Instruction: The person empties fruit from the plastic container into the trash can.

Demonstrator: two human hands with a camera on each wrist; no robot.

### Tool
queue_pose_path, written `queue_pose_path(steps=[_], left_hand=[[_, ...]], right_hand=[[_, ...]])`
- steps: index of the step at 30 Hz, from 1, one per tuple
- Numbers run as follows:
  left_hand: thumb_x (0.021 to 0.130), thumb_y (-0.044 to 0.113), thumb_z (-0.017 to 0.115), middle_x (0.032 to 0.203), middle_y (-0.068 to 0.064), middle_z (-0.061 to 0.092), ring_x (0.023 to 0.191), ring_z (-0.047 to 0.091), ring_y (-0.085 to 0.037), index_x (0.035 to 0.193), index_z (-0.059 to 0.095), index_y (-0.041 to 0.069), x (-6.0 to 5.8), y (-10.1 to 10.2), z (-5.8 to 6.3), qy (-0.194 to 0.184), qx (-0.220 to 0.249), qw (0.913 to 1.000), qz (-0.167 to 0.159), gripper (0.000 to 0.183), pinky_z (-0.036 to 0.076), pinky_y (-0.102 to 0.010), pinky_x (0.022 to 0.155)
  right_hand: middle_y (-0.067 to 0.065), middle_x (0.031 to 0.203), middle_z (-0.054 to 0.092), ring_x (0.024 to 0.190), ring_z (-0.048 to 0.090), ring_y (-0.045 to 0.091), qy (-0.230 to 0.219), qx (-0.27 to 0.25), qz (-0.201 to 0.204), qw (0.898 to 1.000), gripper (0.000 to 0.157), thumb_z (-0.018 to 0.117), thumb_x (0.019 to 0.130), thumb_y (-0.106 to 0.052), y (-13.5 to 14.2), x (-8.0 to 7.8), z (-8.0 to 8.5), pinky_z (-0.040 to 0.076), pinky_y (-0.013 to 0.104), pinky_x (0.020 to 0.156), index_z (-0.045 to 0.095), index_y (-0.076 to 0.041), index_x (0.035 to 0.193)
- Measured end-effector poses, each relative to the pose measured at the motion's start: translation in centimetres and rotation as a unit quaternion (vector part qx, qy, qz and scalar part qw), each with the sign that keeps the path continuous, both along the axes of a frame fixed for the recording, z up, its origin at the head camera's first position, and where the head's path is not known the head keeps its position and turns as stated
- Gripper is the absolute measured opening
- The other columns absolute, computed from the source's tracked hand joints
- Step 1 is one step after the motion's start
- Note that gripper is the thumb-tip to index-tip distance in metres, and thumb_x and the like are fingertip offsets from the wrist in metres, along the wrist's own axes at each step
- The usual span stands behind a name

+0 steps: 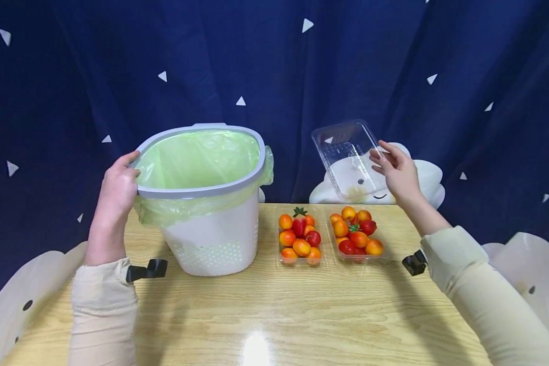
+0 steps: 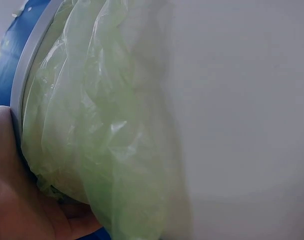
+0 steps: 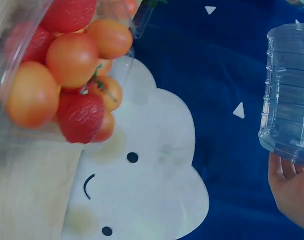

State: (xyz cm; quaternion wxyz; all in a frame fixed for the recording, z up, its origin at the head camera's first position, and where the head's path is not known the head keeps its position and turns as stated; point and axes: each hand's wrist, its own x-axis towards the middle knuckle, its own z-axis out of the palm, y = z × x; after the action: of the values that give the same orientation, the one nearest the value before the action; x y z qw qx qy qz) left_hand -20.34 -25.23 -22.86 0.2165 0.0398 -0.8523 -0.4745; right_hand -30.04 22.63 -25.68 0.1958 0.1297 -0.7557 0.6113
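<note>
My left hand (image 1: 119,188) grips the grey rim of a white waste bin (image 1: 210,241) at its left side, fingers hooked over the edge. A thin green bag (image 1: 196,157) lines the bin and folds out over the rim; in the left wrist view the bag (image 2: 117,135) hangs down the outside beside that hand. My right hand (image 1: 400,175) holds a clear plastic box (image 1: 347,162) by its right edge, raised above the table's back edge. In the right wrist view this see-through box (image 3: 291,95) has ribbed walls and no contents show in it.
Two more clear boxes stand right of the bin, filled with orange fruits (image 1: 302,247) and red strawberries (image 1: 299,226). The right box (image 1: 366,258) is below my right hand. Behind the wooden table (image 1: 302,315) hangs a dark blue curtain (image 1: 274,61) with white triangles.
</note>
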Motion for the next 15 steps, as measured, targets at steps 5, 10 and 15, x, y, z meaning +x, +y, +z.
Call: queue_pose_path(steps=[5,10,15], left_hand=[[0.086,0.008,0.023,0.133,-0.02,0.027,0.115,0.028,-0.029,0.133,0.025,0.002,0.1,0.1,-0.1,0.005,0.011,0.9999,-0.005,0.047,0.019,-0.04,0.098],[0.086,0.007,0.023,0.132,-0.021,0.029,0.113,0.029,-0.03,0.133,0.026,0.001,0.2,0.2,0.1,0.009,0.01,0.9999,-0.003,0.047,0.021,-0.04,0.096],[0.087,0.008,0.022,0.133,-0.021,0.026,0.113,0.029,-0.03,0.133,0.023,0.001,0.1,0.1,-0.1,0.004,0.015,0.9999,-0.008,0.047,0.022,-0.041,0.096]], right_hand=[[0.029,0.116,0.045,0.098,0.053,0.017,0.001,0.015,-0.017,1.0,0.039,0.039,0.088,-0.004,1.3,0.0,-0.7,0.042,0.028,0.079,0.036,0.001,0.127],[0.026,0.113,0.049,0.089,0.056,0.008,0.0,0.019,-0.039,0.999,0.039,0.039,0.088,-0.004,2.5,0.1,-1.3,0.043,0.024,0.076,0.036,0.002,0.126],[0.02,0.109,0.052,0.084,0.057,0.006,-0.007,0.009,-0.039,0.999,0.04,0.038,0.088,-0.003,3.8,0.3,-2.1,0.044,0.02,0.074,0.035,0.003,0.127]])
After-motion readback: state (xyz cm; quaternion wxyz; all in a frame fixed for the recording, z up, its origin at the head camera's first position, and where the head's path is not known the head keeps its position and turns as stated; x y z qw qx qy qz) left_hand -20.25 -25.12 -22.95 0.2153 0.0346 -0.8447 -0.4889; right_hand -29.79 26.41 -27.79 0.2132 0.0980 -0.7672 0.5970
